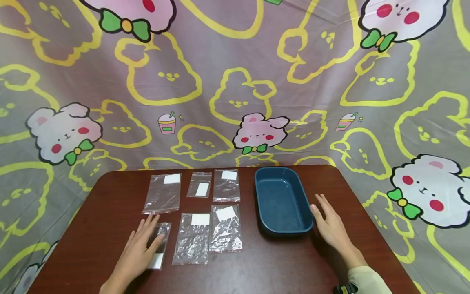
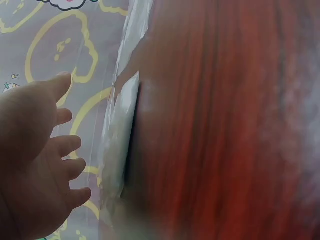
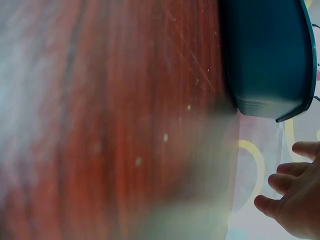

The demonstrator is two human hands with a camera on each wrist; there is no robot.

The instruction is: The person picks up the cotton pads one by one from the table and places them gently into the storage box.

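My left hand (image 1: 137, 247) is spread above a small clear plastic bag (image 1: 161, 239) with a white label, at the table's front left. It covers part of that bag, and in the left wrist view its fingers (image 2: 74, 169) are extended with nothing held. Beside the right side of a dark blue plastic tub (image 1: 282, 200) is my right hand (image 1: 332, 226), fingers loosely extended. Its thumb is close to the rim in the head view; whether they touch, I cannot tell. The right wrist view shows the fingers (image 3: 285, 182) apart from the tub wall (image 3: 270, 60).
Several more clear bags with white labels lie flat left of the tub: a large one (image 1: 161, 194), a small one (image 1: 199, 185), others (image 1: 226, 188) nearby, and two in front (image 1: 191, 243) (image 1: 226, 232). A patterned cloth (image 1: 205, 81) hangs behind the brown table (image 1: 268, 265).
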